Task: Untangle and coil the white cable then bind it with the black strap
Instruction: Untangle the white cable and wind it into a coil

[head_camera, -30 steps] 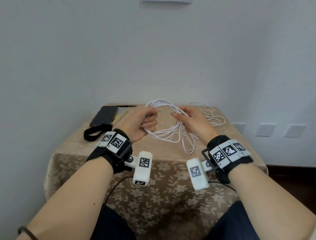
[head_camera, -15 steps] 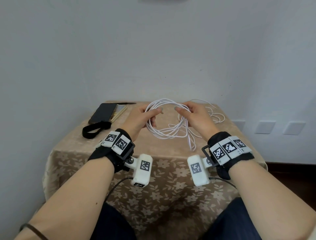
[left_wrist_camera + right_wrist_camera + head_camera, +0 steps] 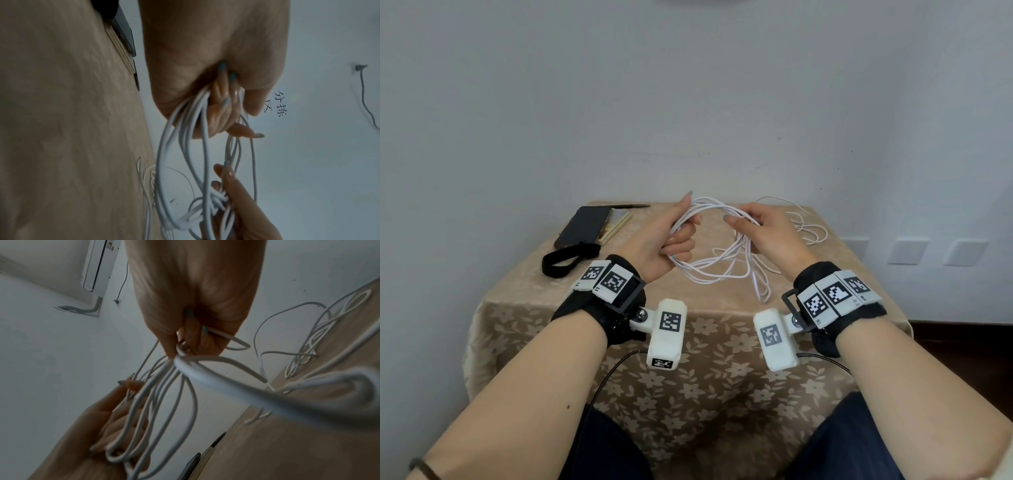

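1. Seen from the head, the left hand (image 3: pixel 667 240) and the right hand (image 3: pixel 767 233) hold the white cable (image 3: pixel 715 270) up over the counter (image 3: pixel 524 294), which wears a beige flowered cloth.
2. The left hand's grip is curled round one side of the coil – the loops run through the bent fingers, with the forefinger stretched upward along the strands.
3. The right hand's grip pinches the other side of the coil; from above the thumb lies over the top strands and the other fingers are hidden beneath.
4. Only the head view shows the black strap (image 3: pixel 566 258): it lies looped on the counter to the left of the hands, apart from the cable, just in front of a dark phone (image 3: pixel 582 226) resting on a notebook (image 3: pixel 618 224), with a pen (image 3: pixel 628 206) behind.
5. A loose stretch of cable trails across the far right of the counter, uncoiled.
6. The left wrist view shows what the head view cannot – the left hand (image 3: pixel 205 73) from below, fingertips (image 3: pixel 225 101) folded into the palm over several strands of cable (image 3: pixel 174 162), and the right hand's fingers (image 3: pixel 236 186) among the tangle lower down.
7. The right wrist view shows the right hand (image 3: pixel 195 305) with fingers closed on the cable (image 3: pixel 160 394), one strand passing blurred close to the lens, and a wall air conditioner (image 3: pixel 100 264) overhead.
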